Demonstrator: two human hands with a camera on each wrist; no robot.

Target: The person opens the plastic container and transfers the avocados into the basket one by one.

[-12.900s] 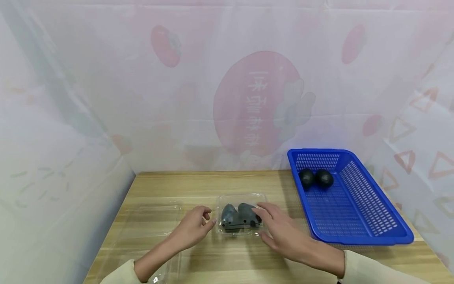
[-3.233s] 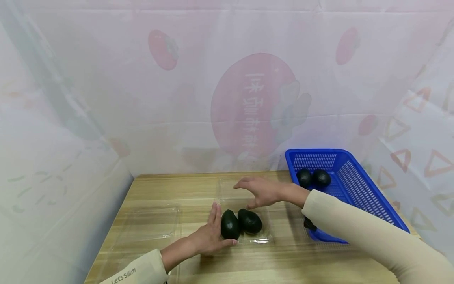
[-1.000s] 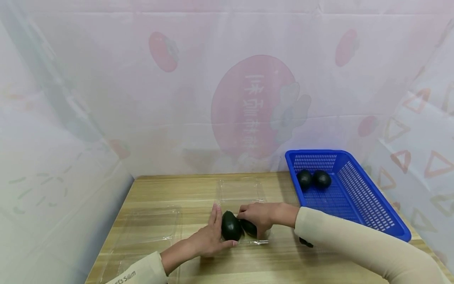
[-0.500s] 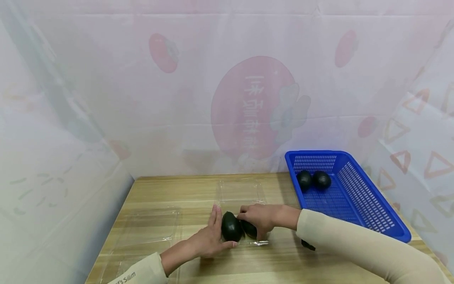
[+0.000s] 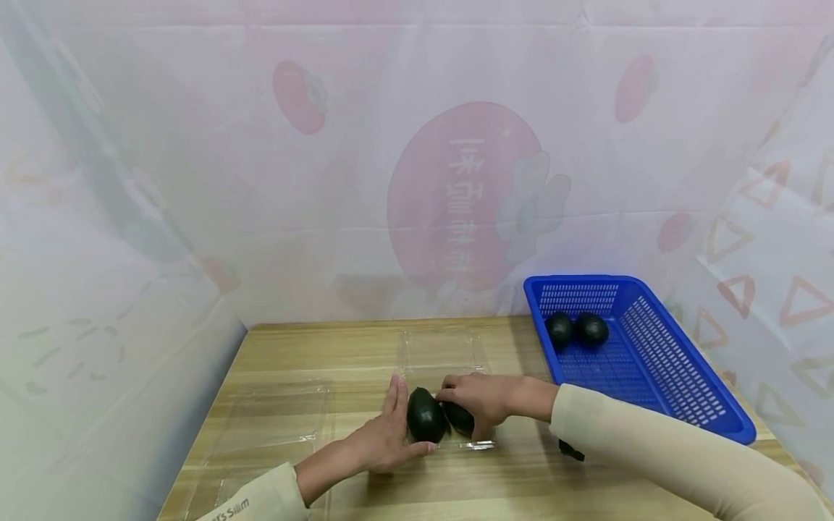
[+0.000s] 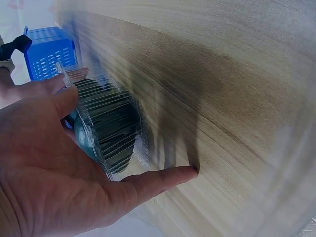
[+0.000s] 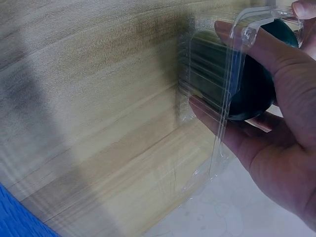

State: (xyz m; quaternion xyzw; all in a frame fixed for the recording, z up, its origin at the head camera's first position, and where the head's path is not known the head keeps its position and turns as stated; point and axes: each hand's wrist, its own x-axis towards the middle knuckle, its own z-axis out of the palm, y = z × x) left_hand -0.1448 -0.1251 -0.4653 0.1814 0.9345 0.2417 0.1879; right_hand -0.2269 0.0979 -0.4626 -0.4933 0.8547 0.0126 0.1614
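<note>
In the head view an open clear plastic clamshell box [image 5: 481,446] lies mid-table, its lid [image 5: 439,349] folded back towards the wall. Two dark green avocados sit side by side in it: a left avocado [image 5: 426,417] and a right avocado [image 5: 459,420], partly covered by my hand. My left hand [image 5: 384,440] rests against the box's left side with fingers straight; its thumb touches the rim in the left wrist view. From above, my right hand [image 5: 485,399] grips the right avocado, some fingers reaching down inside the ribbed box wall [image 7: 205,64].
A blue perforated basket [image 5: 674,362] stands at the right with two dark avocados [image 5: 575,330] in its far left corner. Other clear plastic packaging [image 5: 267,416] lies at the table's left. A printed cloth wall [image 5: 345,217] closes off the back.
Since the earliest frame the box has been opened, its lid now at the back. My right hand came down from above the lid onto the right avocado; the last second shows almost no movement.
</note>
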